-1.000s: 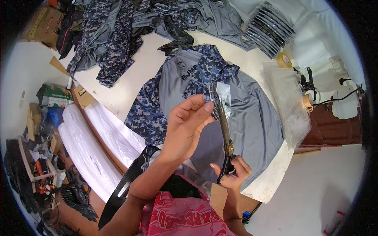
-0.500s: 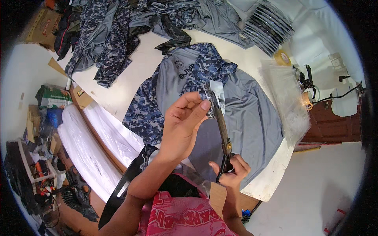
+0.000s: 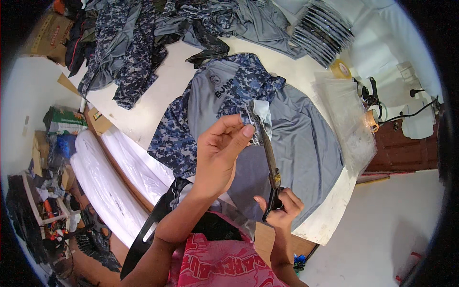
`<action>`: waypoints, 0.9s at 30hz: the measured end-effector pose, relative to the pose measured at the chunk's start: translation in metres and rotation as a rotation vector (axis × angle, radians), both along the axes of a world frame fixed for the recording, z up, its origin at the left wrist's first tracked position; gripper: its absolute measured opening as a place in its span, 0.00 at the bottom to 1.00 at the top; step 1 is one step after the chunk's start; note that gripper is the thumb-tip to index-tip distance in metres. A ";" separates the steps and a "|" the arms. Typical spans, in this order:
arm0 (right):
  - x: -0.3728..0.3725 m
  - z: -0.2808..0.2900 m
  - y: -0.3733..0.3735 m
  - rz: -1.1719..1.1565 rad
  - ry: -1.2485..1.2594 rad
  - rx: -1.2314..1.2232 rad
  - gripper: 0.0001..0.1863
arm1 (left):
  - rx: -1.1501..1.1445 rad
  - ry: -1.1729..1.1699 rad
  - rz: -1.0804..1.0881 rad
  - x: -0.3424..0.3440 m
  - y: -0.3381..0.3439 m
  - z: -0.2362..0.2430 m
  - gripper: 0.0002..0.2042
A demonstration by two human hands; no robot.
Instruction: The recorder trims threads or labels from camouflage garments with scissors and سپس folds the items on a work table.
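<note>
My left hand (image 3: 221, 146) pinches a small dark strip with white print (image 3: 252, 125) between thumb and forefinger, raised above the table. In my right hand (image 3: 283, 209) is a pair of scissors (image 3: 273, 178) with black handles, fingers and thumb in the loops. Its long blades point up and away, lying along the strip; they look nearly closed. A white scrap (image 3: 262, 109) shows just beyond the blade tips. Beneath both hands a grey and blue camouflage shirt (image 3: 308, 143) is spread on the table, its middle partly hidden by my hands.
More camouflage and grey garments (image 3: 129, 52) lie along the far side of the white table (image 3: 138, 122). At far right sit a stack of bagged folded items (image 3: 322, 33), a tape roll (image 3: 340, 69) and clear plastic bags (image 3: 342, 124). White wrapped rolls (image 3: 107, 184) stand left.
The whole view has shifted very slightly. Both hands keep the same hold on the strip and the scissors, with hardly any movement.
</note>
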State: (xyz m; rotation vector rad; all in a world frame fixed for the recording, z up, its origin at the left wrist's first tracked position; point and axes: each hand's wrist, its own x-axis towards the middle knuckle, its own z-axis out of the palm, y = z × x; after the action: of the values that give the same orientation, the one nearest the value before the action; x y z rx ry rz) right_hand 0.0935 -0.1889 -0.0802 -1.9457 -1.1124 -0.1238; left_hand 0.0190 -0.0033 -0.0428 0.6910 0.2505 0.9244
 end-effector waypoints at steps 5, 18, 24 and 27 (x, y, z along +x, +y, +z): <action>0.001 -0.003 -0.003 0.014 -0.007 0.016 0.25 | 0.004 0.004 0.000 0.002 -0.001 -0.001 0.09; -0.002 -0.006 -0.008 0.036 0.101 0.063 0.30 | -0.019 0.087 -0.026 0.003 -0.009 0.010 0.09; -0.002 -0.005 -0.006 0.019 0.115 0.060 0.30 | 0.021 0.070 -0.077 0.003 -0.009 0.008 0.08; 0.000 -0.002 -0.004 0.038 0.066 0.048 0.28 | -0.006 0.100 -0.093 0.005 -0.008 0.005 0.08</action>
State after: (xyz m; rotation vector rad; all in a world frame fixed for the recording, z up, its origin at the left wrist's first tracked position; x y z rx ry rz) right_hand 0.0939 -0.1928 -0.0825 -1.8722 -1.0928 -0.0645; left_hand 0.0236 -0.0115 -0.0374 0.7381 0.3077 0.8013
